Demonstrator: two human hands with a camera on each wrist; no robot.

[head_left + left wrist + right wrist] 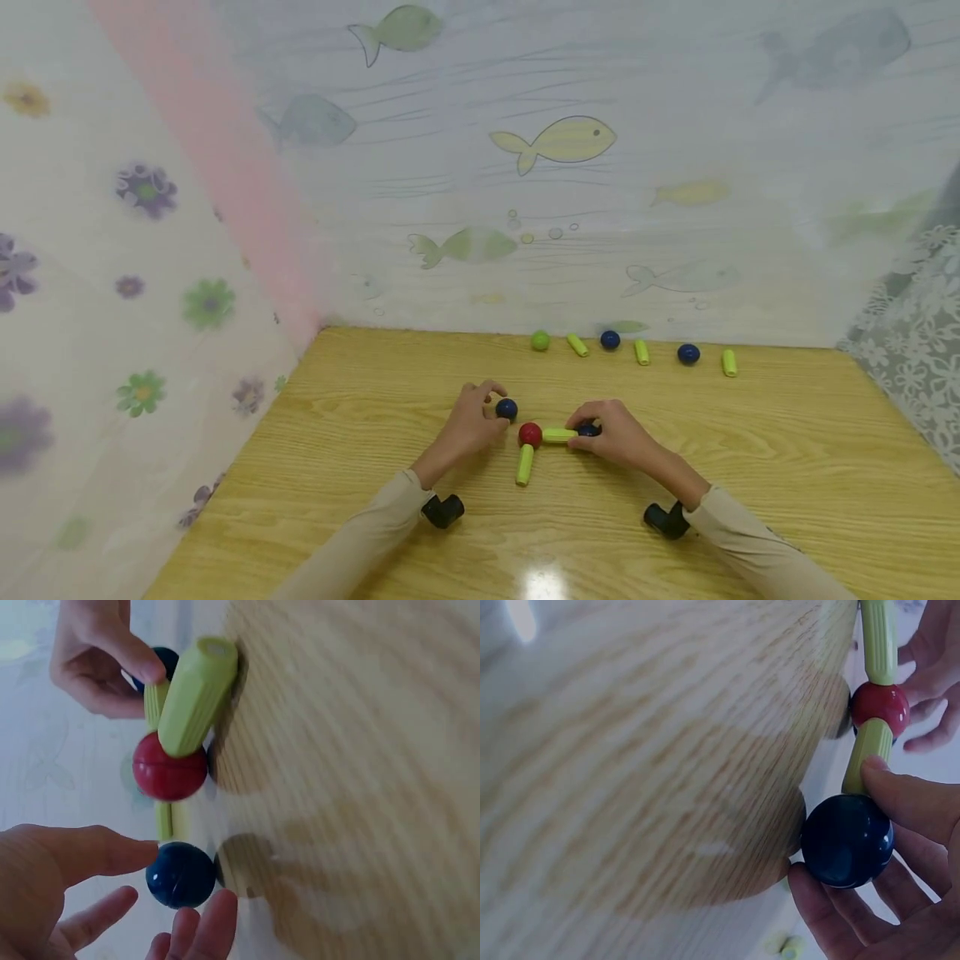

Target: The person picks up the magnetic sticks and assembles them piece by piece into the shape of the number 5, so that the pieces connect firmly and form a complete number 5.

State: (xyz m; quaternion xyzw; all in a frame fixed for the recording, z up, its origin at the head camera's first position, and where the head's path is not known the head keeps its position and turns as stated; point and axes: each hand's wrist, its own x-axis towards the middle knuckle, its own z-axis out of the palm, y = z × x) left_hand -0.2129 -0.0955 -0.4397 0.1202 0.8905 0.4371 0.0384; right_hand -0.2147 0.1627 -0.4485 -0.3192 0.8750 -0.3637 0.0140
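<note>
Risk: sideways shove from right hand, clamped on blue ball, thumb on yellow-green stick, might part stick from red ball between hands. Left hand: fingers apart around second blue ball, contact unclear; stray nudge could send it rolling. Wood-grain worktop beneath hands; fish-print wall beyond them, flowered wall off left hand's outer side.

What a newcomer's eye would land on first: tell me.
The red ball, low in the head view, would likely catch the eye first, with two yellow-green rods meeting it. Next, the right hand holds a dark blue ball at one rod's far end, while the left hand is spread around another blue ball. Behind, a yellow fish marks the wall.
</note>
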